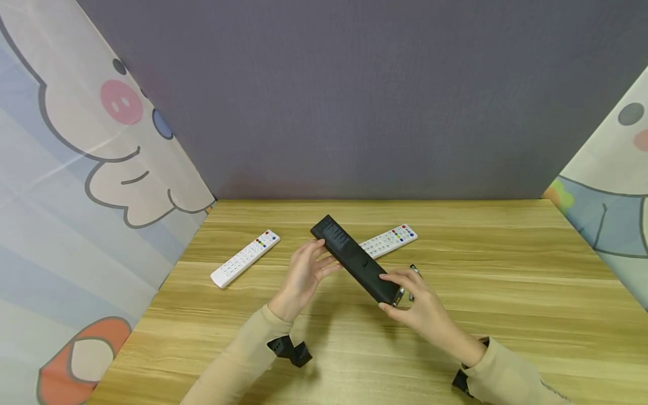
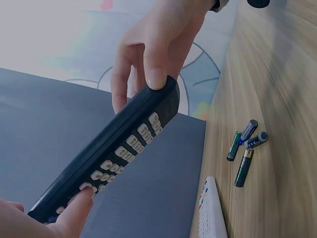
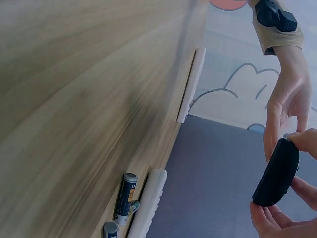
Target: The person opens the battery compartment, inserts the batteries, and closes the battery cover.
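Note:
A black remote control [image 1: 354, 259] is raised over the table, its smooth back facing up in the head view. White buttons show on its underside in the left wrist view. My left hand [image 1: 305, 275] holds the far-left end, one finger pressed against the buttons. At the near-right end, my right hand [image 1: 417, 298] grips the remote between thumb and fingers. The right wrist view shows that rounded end [image 3: 277, 173] up close. Past the right fingers, several loose batteries [image 2: 242, 168] lie on the table, partly hidden in the head view.
A white remote [image 1: 245, 259] lies on the left of the wooden table [image 1: 506, 270]. Another white remote [image 1: 390, 241] lies behind the black one, which partly covers it. A grey panel [image 1: 379, 101] stands along the table's back edge, with printed cloth [image 1: 76, 197] at the side.

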Motion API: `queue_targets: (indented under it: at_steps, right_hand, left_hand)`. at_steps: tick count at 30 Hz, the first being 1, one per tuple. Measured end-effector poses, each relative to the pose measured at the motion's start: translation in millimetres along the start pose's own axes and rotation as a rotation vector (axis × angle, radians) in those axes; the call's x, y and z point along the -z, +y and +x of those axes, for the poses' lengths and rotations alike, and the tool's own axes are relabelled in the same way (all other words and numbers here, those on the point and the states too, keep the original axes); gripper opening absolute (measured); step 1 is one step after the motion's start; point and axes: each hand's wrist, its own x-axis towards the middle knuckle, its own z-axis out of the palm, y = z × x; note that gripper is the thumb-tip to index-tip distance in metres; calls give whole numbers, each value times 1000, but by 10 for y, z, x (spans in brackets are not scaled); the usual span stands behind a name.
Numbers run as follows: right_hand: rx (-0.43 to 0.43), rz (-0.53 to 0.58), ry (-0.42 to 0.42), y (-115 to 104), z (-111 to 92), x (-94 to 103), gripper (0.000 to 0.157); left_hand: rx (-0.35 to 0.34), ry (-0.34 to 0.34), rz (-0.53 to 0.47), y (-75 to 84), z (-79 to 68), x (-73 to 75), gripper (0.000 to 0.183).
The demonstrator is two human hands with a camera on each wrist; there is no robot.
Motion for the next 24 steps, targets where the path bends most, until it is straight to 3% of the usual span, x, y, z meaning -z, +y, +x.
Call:
queue_targets:
  at_steps: [4,8,16,24]
  right_hand:
    - [136,-24,45,31,4,-5,53]
    - [224,-42,62,36,14,4,43]
    - [248,-73,40,33,4,1,46]
    - [296,-74,46,35,-1,-5,41]
  left_hand:
    - [13,-9,-6,-7,-2,10,25]
    - [25,-1,-15,-15,1,20,30]
    - [33,4,-32,-39,2,50,27]
    - [1,7,14,-71,-26,61,32]
